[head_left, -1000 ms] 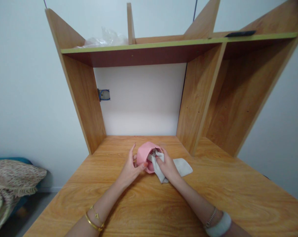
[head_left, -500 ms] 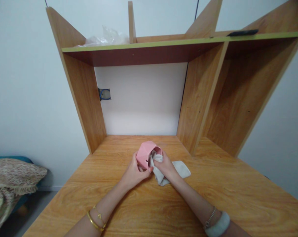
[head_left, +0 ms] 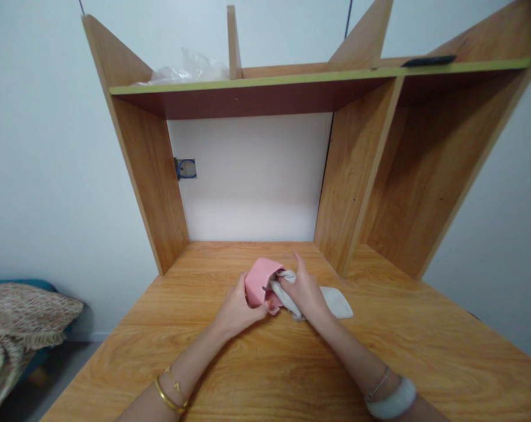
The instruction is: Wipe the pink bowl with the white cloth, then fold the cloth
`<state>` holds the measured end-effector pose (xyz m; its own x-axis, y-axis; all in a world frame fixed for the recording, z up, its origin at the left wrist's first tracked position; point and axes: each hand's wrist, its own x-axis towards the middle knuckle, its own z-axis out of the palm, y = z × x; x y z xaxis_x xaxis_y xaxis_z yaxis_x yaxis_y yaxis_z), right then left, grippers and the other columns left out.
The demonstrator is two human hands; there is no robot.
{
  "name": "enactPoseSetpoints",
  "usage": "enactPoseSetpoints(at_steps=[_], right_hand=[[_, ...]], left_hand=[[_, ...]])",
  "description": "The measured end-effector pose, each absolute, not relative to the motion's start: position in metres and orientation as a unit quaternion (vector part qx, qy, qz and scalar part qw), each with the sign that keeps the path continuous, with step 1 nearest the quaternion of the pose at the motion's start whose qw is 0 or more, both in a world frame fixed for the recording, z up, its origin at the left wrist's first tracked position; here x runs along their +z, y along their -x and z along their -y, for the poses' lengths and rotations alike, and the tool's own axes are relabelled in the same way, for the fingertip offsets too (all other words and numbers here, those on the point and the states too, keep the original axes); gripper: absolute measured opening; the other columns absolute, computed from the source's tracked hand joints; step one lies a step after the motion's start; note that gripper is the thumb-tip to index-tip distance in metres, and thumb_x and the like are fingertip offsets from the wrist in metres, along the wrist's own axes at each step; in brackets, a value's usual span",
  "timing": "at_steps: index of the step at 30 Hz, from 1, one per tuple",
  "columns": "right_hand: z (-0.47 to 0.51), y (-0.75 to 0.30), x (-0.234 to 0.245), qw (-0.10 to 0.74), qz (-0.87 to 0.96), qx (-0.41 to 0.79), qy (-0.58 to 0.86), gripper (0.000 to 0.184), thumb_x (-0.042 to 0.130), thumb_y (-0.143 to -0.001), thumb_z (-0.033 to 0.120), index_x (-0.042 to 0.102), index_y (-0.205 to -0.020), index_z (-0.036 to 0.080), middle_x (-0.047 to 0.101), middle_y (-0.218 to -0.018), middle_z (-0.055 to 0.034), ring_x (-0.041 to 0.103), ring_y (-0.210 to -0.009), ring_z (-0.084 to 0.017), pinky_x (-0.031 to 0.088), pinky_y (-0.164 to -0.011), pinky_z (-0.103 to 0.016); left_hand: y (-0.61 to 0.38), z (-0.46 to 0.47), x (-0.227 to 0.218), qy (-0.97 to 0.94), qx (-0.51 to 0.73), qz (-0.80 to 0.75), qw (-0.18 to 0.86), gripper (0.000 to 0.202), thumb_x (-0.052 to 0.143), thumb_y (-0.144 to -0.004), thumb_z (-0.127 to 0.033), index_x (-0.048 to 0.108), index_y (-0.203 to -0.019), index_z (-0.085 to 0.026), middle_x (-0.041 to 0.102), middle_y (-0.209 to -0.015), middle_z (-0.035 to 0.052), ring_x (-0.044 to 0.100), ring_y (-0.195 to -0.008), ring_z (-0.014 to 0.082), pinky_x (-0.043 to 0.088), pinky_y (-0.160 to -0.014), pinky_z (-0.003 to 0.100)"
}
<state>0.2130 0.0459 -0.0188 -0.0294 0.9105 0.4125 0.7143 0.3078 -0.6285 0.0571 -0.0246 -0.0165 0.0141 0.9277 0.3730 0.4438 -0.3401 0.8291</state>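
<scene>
The pink faceted pot (head_left: 257, 280) is held tilted at the middle of the table (head_left: 265, 375), its mouth turned toward the right hand; whether the table is touched by it cannot be told. The grip of the left hand (head_left: 239, 310) is closed round the pot's near side, with the thumb at the lower rim. A grey cloth (head_left: 286, 297) is pinched in the grip of the right hand (head_left: 307, 293), one finger pointed upward, and part of the cloth is tucked into the mouth. A pale cloth piece (head_left: 337, 303) is seen flat beyond the right wrist (whether joined to the held cloth, not discernible).
</scene>
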Motion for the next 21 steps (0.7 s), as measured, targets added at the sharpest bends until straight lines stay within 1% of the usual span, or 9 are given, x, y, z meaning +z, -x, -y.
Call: enactPoseSetpoints(at_steps=[2, 4, 8, 12, 15, 18, 21], right_hand=[[-0.042, -0.214, -0.015, 0.364, 0.718, 0.079, 0.588, 0.072, 0.054, -0.069, 0.031, 0.024, -0.133, 0.014, 0.064, -0.068, -0.005, 0.061, -0.063, -0.022, 0.037, -0.05, -0.025], [-0.039, -0.214, -0.013, 0.347, 0.728, 0.049, 0.589, 0.073, 0.054, -0.071, 0.033, 0.021, -0.134, 0.016, 0.064, -0.068, -0.0051, 0.061, -0.064, -0.022, 0.037, -0.05, -0.025], [-0.033, -0.211, -0.01, 0.333, 0.749, 0.032, 0.572, 0.072, 0.05, -0.074, 0.035, 0.017, -0.135, 0.017, 0.064, -0.069, -0.0056, 0.062, -0.064, -0.023, 0.037, -0.052, -0.026], [-0.029, -0.207, -0.013, 0.333, 0.768, 0.097, 0.539, 0.07, 0.05, -0.074, 0.03, 0.019, -0.135, 0.017, 0.064, -0.073, -0.0055, 0.062, -0.067, -0.022, 0.039, -0.056, -0.026], [-0.028, -0.204, -0.019, 0.349, 0.778, 0.177, 0.492, 0.066, 0.05, -0.073, 0.025, 0.023, -0.133, 0.016, 0.065, -0.08, -0.0062, 0.061, -0.075, -0.021, 0.042, -0.063, -0.027], [-0.03, -0.203, -0.025, 0.386, 0.769, 0.233, 0.453, 0.061, 0.048, -0.073, 0.022, 0.028, -0.13, 0.014, 0.064, -0.092, -0.0088, 0.059, -0.085, -0.021, 0.043, -0.072, -0.03], [-0.033, -0.202, -0.028, 0.421, 0.744, 0.26, 0.45, 0.057, 0.046, -0.072, 0.019, 0.033, -0.127, 0.013, 0.06, -0.103, -0.0108, 0.056, -0.095, -0.02, 0.042, -0.078, -0.031]], left_hand=[[-0.055, 0.025, -0.016, -0.675, 0.468, -0.517, 0.241, 0.058, 0.064, -0.061, -0.023, 0.041, -0.114, -0.014, 0.061, -0.099, 0.0079, 0.057, -0.085, 0.0185, 0.046, -0.074, 0.029], [-0.052, 0.024, -0.016, -0.691, 0.451, -0.521, 0.219, 0.059, 0.063, -0.061, -0.026, 0.041, -0.115, -0.014, 0.06, -0.1, 0.0081, 0.057, -0.086, 0.0193, 0.046, -0.075, 0.03], [-0.045, 0.023, -0.016, -0.71, 0.428, -0.537, 0.152, 0.065, 0.063, -0.059, -0.031, 0.039, -0.118, -0.015, 0.059, -0.102, 0.0089, 0.057, -0.087, 0.0223, 0.045, -0.076, 0.032], [-0.04, 0.026, -0.013, -0.713, 0.402, -0.568, 0.083, 0.074, 0.063, -0.058, -0.035, 0.037, -0.124, -0.016, 0.062, -0.097, 0.0094, 0.059, -0.082, 0.0263, 0.044, -0.075, 0.036], [-0.039, 0.03, -0.01, -0.725, 0.385, -0.569, 0.049, 0.076, 0.061, -0.06, -0.043, 0.035, -0.127, -0.018, 0.063, -0.097, 0.0087, 0.06, -0.082, 0.0276, 0.044, -0.075, 0.037], [-0.038, 0.031, -0.009, -0.727, 0.39, -0.564, 0.043, 0.076, 0.057, -0.064, -0.048, 0.033, -0.129, -0.019, 0.062, -0.098, 0.008, 0.06, -0.079, 0.0253, 0.044, -0.075, 0.035], [-0.037, 0.028, -0.009, -0.706, 0.408, -0.574, 0.076, 0.076, 0.05, -0.071, -0.048, 0.024, -0.134, -0.016, 0.063, -0.087, 0.0057, 0.059, -0.07, 0.0204, 0.045, -0.071, 0.032]])
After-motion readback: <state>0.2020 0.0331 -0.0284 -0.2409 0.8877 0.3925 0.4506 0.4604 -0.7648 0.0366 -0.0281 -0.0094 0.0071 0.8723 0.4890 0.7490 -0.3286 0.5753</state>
